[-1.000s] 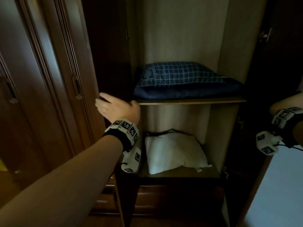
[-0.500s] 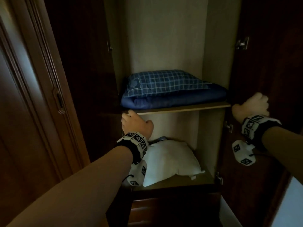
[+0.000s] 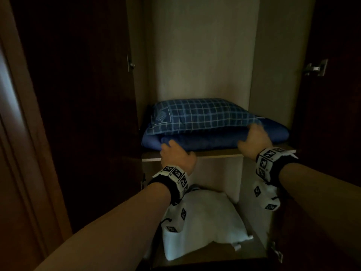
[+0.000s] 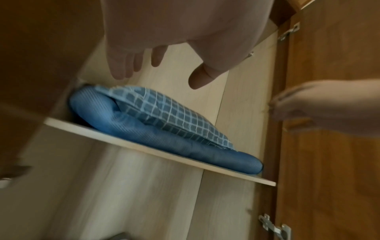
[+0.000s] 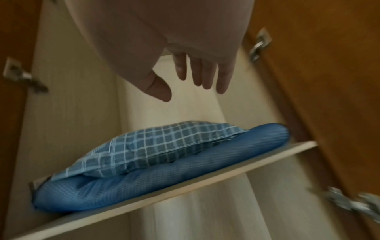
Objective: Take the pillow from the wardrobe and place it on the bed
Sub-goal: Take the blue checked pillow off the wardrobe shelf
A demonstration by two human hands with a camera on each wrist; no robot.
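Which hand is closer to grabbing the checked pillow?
Right. The right hand is up by the checked pillow at its corner, fingers open. The left hand sits lower, by the shelf edge.

arms: bare, no sleeves | wrists: black bands (image 3: 172, 187) | markers: white cubes with black square codes (image 3: 266, 160)
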